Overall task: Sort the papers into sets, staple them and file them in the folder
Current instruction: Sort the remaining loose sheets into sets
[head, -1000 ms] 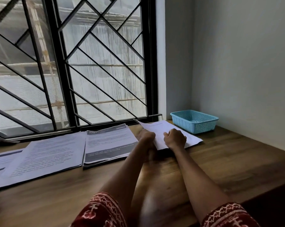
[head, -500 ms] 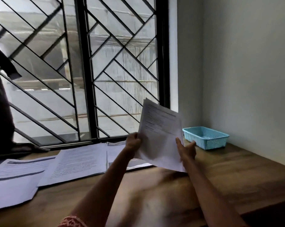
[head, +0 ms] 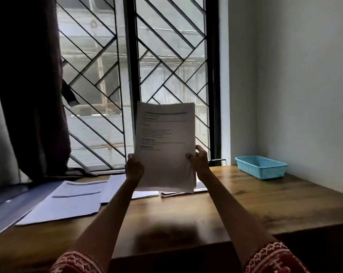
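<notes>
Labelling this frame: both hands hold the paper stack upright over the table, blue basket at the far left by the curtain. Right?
One thing is off: the blue basket sits at the far right of the table, against the wall, not by the curtain. The head view shows it. The rest stands: the left hand and right hand hold the paper stack upright over the table.
</notes>
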The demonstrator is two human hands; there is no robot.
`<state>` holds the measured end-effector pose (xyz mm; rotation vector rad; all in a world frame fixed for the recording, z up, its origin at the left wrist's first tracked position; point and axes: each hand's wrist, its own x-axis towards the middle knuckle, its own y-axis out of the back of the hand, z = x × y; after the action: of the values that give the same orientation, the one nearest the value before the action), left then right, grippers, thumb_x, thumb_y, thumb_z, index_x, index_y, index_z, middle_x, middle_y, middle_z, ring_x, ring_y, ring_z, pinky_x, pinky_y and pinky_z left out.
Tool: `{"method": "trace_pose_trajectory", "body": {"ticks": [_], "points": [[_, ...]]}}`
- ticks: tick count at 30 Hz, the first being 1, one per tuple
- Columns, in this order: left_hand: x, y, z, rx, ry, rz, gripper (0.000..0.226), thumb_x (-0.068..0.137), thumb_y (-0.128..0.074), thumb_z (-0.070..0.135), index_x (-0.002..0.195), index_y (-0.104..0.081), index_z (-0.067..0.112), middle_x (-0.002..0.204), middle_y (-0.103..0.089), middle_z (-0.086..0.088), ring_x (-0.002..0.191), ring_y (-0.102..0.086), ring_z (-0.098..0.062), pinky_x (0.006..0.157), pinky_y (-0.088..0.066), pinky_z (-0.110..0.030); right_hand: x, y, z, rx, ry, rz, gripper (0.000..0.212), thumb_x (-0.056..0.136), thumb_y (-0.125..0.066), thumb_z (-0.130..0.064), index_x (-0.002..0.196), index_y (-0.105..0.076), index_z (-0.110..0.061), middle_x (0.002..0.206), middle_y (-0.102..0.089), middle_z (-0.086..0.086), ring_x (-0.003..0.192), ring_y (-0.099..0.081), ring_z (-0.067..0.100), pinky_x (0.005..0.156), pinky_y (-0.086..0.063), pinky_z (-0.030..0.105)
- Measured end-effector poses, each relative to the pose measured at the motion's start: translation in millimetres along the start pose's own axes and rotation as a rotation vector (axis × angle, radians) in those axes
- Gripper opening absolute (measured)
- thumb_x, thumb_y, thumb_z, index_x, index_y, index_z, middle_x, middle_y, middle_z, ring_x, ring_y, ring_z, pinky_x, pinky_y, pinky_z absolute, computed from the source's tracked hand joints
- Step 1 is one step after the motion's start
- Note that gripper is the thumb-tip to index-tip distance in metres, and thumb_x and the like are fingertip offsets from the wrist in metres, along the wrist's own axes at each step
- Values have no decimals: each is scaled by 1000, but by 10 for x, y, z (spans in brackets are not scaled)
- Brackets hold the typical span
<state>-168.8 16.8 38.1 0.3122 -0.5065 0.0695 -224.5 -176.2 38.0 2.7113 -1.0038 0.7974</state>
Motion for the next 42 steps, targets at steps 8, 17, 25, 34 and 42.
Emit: {"method": "trace_pose_trajectory", "body": {"ticks": [8, 17, 25, 34, 42], "points": [[-9, 242, -224, -53, 37, 115, 29, 93, -44, 5, 121, -41, -3, 114, -57, -31, 106, -55, -42, 80, -40, -40, -292, -207, 80, 91, -52, -140, 27, 81, -67, -1, 102, -53, -13, 83, -65, 3, 73, -60, 17, 68, -52, 33], [39, 251, -140, -81, -10, 162, 30, 93, -42, 2, 122, -42, -4, 113, -58, -31, 105, -55, -43, 80, -40, -40, -232, -302, -23, -21, -11, -58, 26, 80, -63, -5, 104, -62, -14, 94, -66, 6, 87, -62, 24, 80, -52, 37], [-3, 197, -312, -55, 107, 121, 36, 98, -40, 24, 125, -44, 0, 122, -55, -28, 113, -51, -42, 88, -40, -40, -315, -235, 290, -32, -71, -94, 37, 80, -68, -6, 108, -47, -17, 100, -64, 14, 90, -62, 29, 79, -52, 40], [183, 237, -522, -148, 118, -21, 33, 94, -42, 17, 119, -52, -3, 119, -57, -26, 109, -54, -40, 89, -45, -41, -174, -281, 436, -64, -120, -200, 21, 83, -59, -3, 100, -58, -15, 100, -66, 15, 88, -62, 29, 86, -52, 48], [152, 184, -1030, -323, 217, -119, 29, 95, -46, 4, 122, -50, -2, 117, -59, -24, 96, -58, -33, 83, -48, -40, -270, -360, 772, 66, -186, -257, 35, 56, -60, -12, 91, -65, -15, 78, -67, 1, 67, -61, 13, 59, -52, 20]]}}
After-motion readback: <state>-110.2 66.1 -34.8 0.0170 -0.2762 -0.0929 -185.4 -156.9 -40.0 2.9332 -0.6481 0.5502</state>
